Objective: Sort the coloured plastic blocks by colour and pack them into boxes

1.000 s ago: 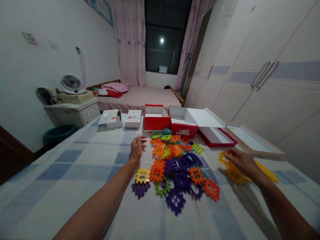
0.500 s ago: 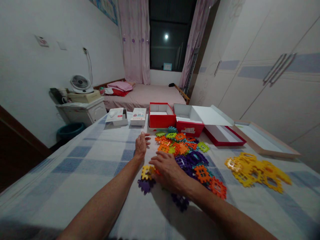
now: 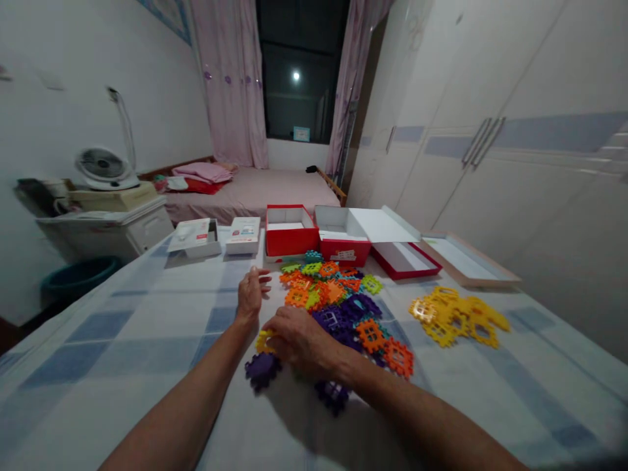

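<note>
A heap of plastic interlocking tiles (image 3: 343, 301), orange, purple and green, lies in the middle of the checked tablecloth. My right hand (image 3: 299, 340) reaches across it to the left, fingers closed on a yellow tile (image 3: 263, 341) at the heap's near-left edge. A purple tile (image 3: 262, 368) lies just below that. My left hand (image 3: 251, 292) rests flat and open on the cloth beside the heap's far-left edge, holding nothing. A separate pile of yellow tiles (image 3: 456, 316) lies to the right.
Red and white boxes (image 3: 289, 230) and an open lid (image 3: 405, 258) stand behind the heap, with two small white boxes (image 3: 244, 235) to their left. A wooden-framed tray (image 3: 466, 261) lies at the right. White wardrobe doors line the right side; a bed sits beyond.
My right hand left the yellow pile at the right, crossed over the heap and closed on the yellow tile at its near-left edge. My left hand stayed put.
</note>
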A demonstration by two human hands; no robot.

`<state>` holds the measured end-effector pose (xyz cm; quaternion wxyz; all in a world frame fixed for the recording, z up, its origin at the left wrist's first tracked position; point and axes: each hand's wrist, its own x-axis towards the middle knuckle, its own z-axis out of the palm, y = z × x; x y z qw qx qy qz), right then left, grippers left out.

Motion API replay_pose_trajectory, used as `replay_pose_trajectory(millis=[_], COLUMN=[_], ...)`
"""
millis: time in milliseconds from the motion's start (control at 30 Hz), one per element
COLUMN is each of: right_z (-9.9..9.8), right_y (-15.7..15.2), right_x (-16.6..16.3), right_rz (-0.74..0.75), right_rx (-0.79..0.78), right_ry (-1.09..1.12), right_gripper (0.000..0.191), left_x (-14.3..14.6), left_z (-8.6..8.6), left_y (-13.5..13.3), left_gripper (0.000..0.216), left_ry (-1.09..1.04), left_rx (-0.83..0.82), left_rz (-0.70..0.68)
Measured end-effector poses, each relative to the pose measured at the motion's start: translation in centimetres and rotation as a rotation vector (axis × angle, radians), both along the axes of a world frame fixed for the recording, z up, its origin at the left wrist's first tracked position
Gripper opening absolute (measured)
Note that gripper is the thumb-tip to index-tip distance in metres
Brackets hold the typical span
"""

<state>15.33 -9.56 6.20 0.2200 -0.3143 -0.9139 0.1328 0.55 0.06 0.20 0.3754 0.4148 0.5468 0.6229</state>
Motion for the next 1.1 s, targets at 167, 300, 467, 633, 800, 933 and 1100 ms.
replay_pose_trajectory(millis=[167, 300, 467, 633, 800, 933, 1100], right_z=[1.8, 0.9, -2.3, -5.2, -5.4, -4.8, -5.0], right_y=[1.0, 2.0, 2.6, 3.3, 3.0, 1.8, 1.3], right_x=[9.9, 20.3, 27.8, 29.1, 30.4, 32.8, 34.5], right_rz=[-0.462, -0.883, -1.183, -1.274, -1.387, -1.673, -1.826], right_rx=[0.047, 0.169, 0.251, 0.338, 0.312, 0.218, -0.114], right_ry=[0.213, 0.105, -0.067, -0.057, -0.033, 0.010, 0.086], right_gripper=[0.016, 0.023, 0.029, 0.035, 0.038, 0.048, 0.063], left_x=[-0.2, -0.3, -0.3, -0.3, -0.1, 0.0, -0.1], left_z=[0.0, -0.1, -0.2, -0.1, 0.0, 0.3, 0.5], left_y=[0.0, 0.0, -0.1, -0.1, -0.2, -0.4, -0.5], left_gripper=[0.063, 0.062, 0.064, 0.068, 0.069, 0.068, 0.068], left_ry=[0.011, 0.041, 0.094, 0.102, 0.124, 0.129, 0.134], left_rx=[0.016, 0.007, 0.012, 0.004, 0.007, 0.010, 0.008], left_rz=[-0.033, -0.050, -0.049, -0.076, -0.086, -0.090, -0.105])
